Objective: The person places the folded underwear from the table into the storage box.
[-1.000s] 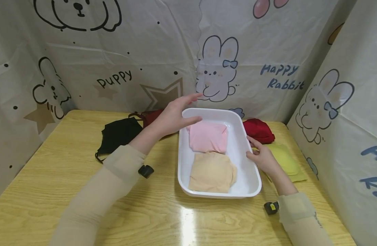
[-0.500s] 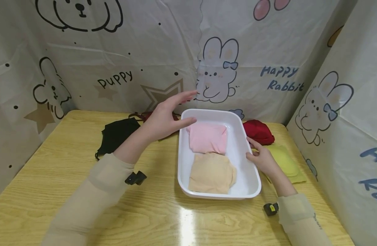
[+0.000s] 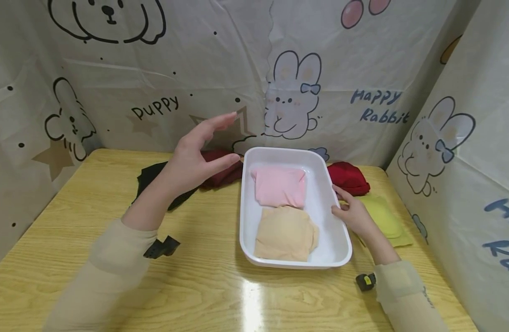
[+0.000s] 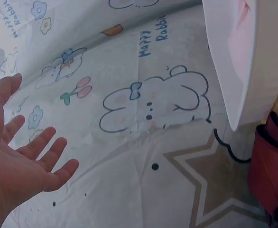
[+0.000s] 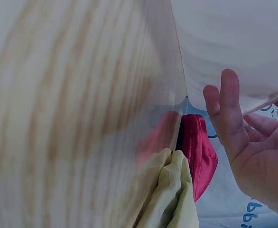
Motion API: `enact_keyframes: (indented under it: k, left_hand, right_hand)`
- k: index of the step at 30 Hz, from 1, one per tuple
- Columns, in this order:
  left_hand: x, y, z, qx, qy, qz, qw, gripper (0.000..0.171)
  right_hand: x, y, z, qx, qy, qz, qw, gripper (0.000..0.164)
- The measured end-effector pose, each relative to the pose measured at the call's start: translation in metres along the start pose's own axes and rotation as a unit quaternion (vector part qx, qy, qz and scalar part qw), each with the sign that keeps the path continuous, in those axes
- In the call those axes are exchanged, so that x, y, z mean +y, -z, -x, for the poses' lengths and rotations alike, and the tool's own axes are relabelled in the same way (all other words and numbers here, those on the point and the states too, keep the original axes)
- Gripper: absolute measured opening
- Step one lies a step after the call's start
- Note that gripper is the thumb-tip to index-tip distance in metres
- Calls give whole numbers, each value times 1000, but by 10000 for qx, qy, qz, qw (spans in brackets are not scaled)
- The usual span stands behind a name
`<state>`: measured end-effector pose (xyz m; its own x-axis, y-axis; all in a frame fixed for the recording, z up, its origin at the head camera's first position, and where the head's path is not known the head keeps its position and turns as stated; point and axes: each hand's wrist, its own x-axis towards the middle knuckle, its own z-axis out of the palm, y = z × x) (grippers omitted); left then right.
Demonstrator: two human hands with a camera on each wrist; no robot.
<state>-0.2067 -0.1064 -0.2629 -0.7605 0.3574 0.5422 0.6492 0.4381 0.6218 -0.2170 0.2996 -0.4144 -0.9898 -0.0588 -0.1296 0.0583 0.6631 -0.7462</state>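
Observation:
A white plastic tub (image 3: 296, 264) stands on the table with a folded pink cloth item (image 3: 280, 186) at its far end and a folded beige one (image 3: 284, 234) nearer. My right hand (image 3: 356, 214) grips the tub's right rim, thumb over the edge and fingers against the outer wall, as the right wrist view shows. Empty and with fingers spread, my left hand (image 3: 189, 161) is in the air left of the tub. Below and behind it lie a black cloth item (image 3: 149, 175) and a dark red one (image 3: 225, 173), both partly hidden by the hand and forearm.
Right of the tub lie a bright red cloth item (image 3: 348, 178) at the back and a yellow one (image 3: 383, 219) beside my right wrist. Printed sheets (image 3: 221, 69) enclose the wooden table (image 3: 204, 286) at the back and both sides.
My left hand has moved left, away from over the tub's far left corner, uncovering more of the dark red item and covering more of the black one. The right hand and tub hold still.

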Motion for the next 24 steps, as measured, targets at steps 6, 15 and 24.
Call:
enact_keyframes:
  k: [6,15,24]
  left_hand:
    - [-9,14,6,286,-317,145,9990,70]
    - [-21,28,18,658,-548,-141,9962,71]
    - [-43,37,33,823,-217,-511,9951,73]
  right_hand:
    - [1,1,-1,21,63,-25,10000,66]
    - [1,0,-1,17,66,15,10000,66]
    - [3,0,-1,23,95,-16,10000,66]
